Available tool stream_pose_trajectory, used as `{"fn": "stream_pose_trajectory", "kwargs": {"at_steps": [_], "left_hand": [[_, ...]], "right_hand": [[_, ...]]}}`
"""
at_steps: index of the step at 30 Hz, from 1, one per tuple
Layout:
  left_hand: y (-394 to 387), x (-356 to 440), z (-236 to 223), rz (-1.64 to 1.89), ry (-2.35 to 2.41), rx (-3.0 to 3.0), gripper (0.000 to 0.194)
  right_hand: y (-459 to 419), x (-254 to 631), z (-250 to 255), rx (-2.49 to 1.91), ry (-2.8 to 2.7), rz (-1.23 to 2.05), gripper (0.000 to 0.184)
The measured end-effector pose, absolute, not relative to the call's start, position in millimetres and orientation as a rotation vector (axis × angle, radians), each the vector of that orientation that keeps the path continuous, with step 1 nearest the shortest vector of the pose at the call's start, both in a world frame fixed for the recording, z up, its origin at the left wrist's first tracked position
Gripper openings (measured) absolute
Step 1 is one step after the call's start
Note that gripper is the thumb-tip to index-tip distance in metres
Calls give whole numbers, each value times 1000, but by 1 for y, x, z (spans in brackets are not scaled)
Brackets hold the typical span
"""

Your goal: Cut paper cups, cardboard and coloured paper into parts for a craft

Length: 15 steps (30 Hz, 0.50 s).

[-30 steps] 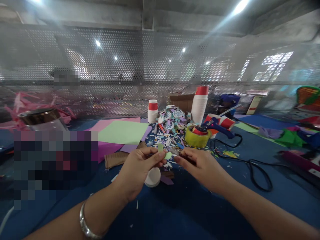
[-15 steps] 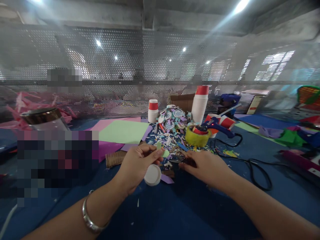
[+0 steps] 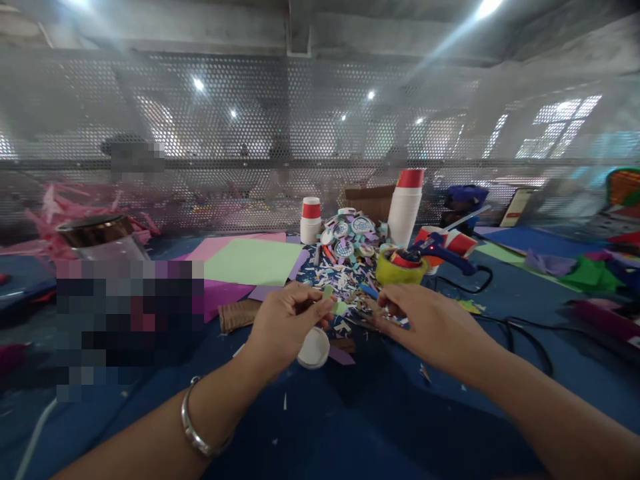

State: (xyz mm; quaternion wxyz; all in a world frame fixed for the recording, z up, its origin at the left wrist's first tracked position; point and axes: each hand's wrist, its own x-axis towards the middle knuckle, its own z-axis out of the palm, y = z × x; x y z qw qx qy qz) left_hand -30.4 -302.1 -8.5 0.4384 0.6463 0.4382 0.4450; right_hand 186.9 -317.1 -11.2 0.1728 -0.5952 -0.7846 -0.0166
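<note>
Between thumb and fingers, my left hand (image 3: 293, 320) pinches small pieces of light green paper (image 3: 340, 307). A white round paper cup lid or cup (image 3: 313, 348) rests on the table just below that hand. My right hand (image 3: 425, 317) is curled, with its fingers around what looks like a pair of scissors (image 3: 369, 320); the blades point left towards the green paper and are blurred. Many cut paper scraps (image 3: 340, 277) lie spread beyond both hands. A purple paper strip (image 3: 341, 357) lies beside the white round piece.
Green paper sheets (image 3: 255, 261) lie at the left, near corrugated brown card (image 3: 239, 316). Behind are a pile of decorated discs (image 3: 345, 233), stacked white cups (image 3: 404, 213), yellow tape (image 3: 400, 272) and a blue glue gun (image 3: 445, 253), its cord (image 3: 535, 343) trailing right. A lidded jar (image 3: 100, 233) stands left.
My right hand has shifted slightly up and turned, its scissors less plainly seen. The left hand keeps hold of the green paper. The whole view has moved a little.
</note>
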Motion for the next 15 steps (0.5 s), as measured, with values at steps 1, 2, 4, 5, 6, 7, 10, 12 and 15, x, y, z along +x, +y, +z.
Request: {"fn": "stream_pose_trajectory", "kwargs": {"at_steps": [1,2,4,5,6,7,10,12,15], "left_hand": [[-303,-30,-8,1099,1100,1602,21],[-303,-30,-8,1090,1105,1603,22],[-304,-29,-7,1076,1103,1614,25],[-304,-29,-7,1073,1094,1624,25],[-304,-30,-8,1076,1085,1630,26],[-303,-30,-8,1083,1079,1641,26],[-301,-31,-10,1101,1073,1735,29],[-300,-32,-12,1106,1070,1781,28],[-300,-32,-12,1093,1059,1631,23]], "right_hand": [[-318,184,-9,-1618,-2197,-56,20],[-319,181,-6,-1540,-2182,-41,20],[-320,173,-2,-1380,-2188,48,20],[-320,169,0,-1313,-2195,102,19],[-319,165,1,-1267,-2202,159,19],[-319,162,1,-1238,-2205,216,18],[-316,153,0,-1199,-2183,416,10],[-313,149,-2,-1160,-2129,536,5],[-309,147,-5,-1098,-2048,652,2]]}}
